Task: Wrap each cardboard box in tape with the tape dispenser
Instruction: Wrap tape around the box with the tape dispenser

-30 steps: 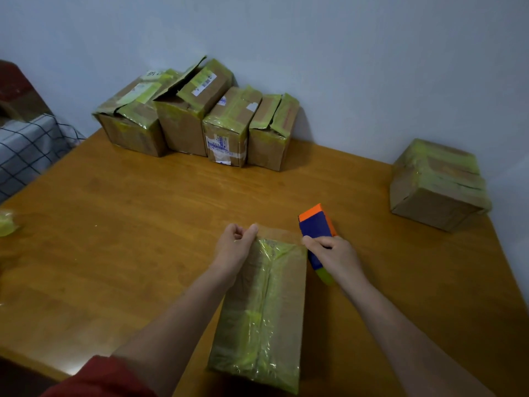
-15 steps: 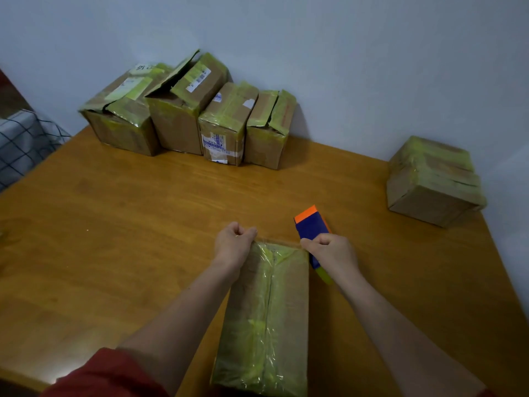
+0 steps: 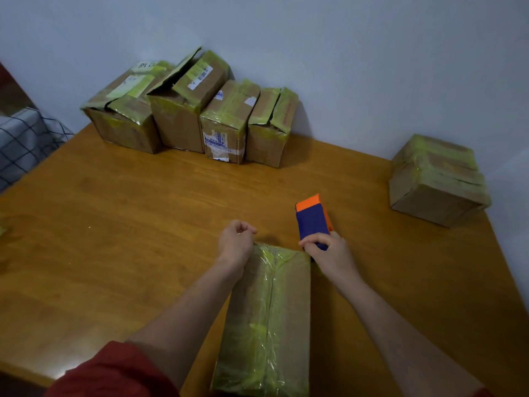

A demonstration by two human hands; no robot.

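The box (image 3: 272, 310) lay near on the table (image 3: 128, 224). The left hand (image 3: 236, 245) sat curled at its far left corner, holding nothing visible. The right hand (image 3: 332, 253) gripped the tape dispenser (image 3: 313, 222) at the far right corner. The tape would likely lie flat if the box was pinned firmly and the pull kept taut.

Left grip (image 3: 235, 243) fisted — right grip (image 3: 329, 253) curled
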